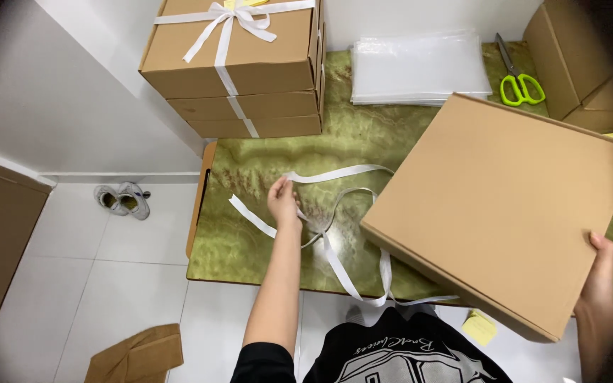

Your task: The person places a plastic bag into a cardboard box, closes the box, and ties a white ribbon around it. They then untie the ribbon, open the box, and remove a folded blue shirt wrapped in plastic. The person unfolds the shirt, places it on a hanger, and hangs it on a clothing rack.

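Note:
My left hand (pixel 283 202) reaches over the green marble-patterned table (pixel 264 159) and pinches a long white ribbon (pixel 335 172) that loops across the tabletop and trails over the near edge. My right hand (pixel 599 266) grips the near right corner of a flat brown cardboard box (pixel 498 206), which is tilted and lifted above the table's right half. The box covers part of the ribbon.
A stack of three brown boxes (pixel 243 71), the top one tied with a white ribbon bow, stands at the back left. Clear plastic bags (pixel 420 67) and green-handled scissors (pixel 519 85) lie at the back. More boxes (pixel 576 64) sit far right. Shoes (pixel 123 200) are on the floor.

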